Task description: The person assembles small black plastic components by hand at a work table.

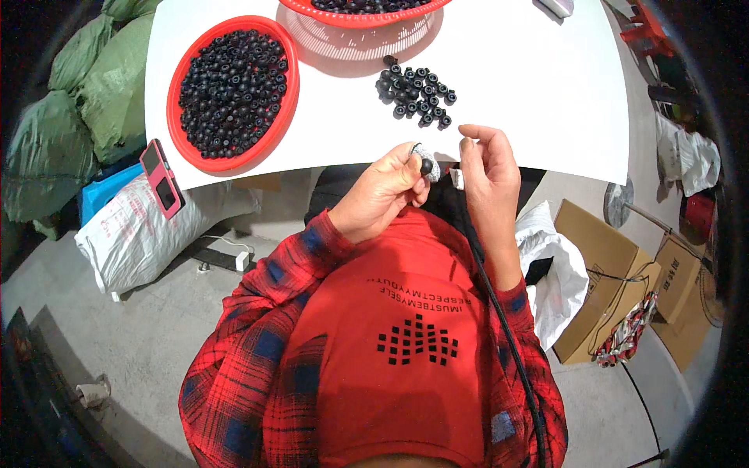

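Before you, the white table (538, 101) bears a red basin (226, 164) at left and a red basket (367, 21) at the far edge, both holding many small black pieces; nearer you lies a loose cluster (422, 105). As a judgement, the work is partway through: one piece is in hand, but which groups are finished or waiting cannot be told. Your right hand (490, 173) is half-curled beside the left, thumb and forefinger raised—whether it pinches anything is unclear. Your left hand (382, 187) pinches the black piece (427, 166) just off the table's near edge, against a speckled grey patch (434, 154). The piece shows its rounded face upward; it looks nearly round—no long axis is discernible.
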The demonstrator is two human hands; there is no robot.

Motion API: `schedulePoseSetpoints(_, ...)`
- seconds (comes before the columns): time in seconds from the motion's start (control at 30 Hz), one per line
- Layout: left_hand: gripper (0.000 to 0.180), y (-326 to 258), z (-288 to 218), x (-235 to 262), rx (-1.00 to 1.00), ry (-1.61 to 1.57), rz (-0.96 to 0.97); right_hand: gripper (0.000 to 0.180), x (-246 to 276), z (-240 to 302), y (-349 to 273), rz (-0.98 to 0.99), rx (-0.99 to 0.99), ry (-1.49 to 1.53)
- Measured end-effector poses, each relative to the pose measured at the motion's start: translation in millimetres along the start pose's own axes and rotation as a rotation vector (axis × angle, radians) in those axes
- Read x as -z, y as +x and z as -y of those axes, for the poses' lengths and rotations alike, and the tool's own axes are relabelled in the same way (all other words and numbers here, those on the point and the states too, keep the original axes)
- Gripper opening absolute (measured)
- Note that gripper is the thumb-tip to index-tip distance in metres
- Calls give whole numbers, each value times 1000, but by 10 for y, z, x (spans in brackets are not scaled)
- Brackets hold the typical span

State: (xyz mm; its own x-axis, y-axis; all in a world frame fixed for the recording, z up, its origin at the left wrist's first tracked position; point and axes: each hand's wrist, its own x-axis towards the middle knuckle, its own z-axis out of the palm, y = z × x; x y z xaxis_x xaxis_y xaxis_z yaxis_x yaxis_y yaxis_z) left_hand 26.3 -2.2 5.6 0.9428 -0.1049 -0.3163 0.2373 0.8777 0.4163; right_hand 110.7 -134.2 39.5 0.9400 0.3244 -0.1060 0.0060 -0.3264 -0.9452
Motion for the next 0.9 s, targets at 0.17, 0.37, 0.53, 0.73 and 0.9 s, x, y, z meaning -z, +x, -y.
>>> schedulePoseSetpoints(0.17,24,-4,-16,48,-18,38,19,12,-1,21,-60,153,-35,129)
schedulePoseSetpoints(0.37,23,2,-38,-29,-60,170,-41,10,2,61,-93,370,-157,335)
schedulePoseSetpoints(0.53,22,14,-17,51,-58,164,8,9,-11,101,-69,357,-224,423)
schedulePoseSetpoints(0.73,20,31,-32,35,-69,206,11,7,-8,97,-63,381,-224,416)
schedulePoseSetpoints(0.9,19,26,-14,78,-41,177,-23,7,-21,18,-46,364,-210,264)
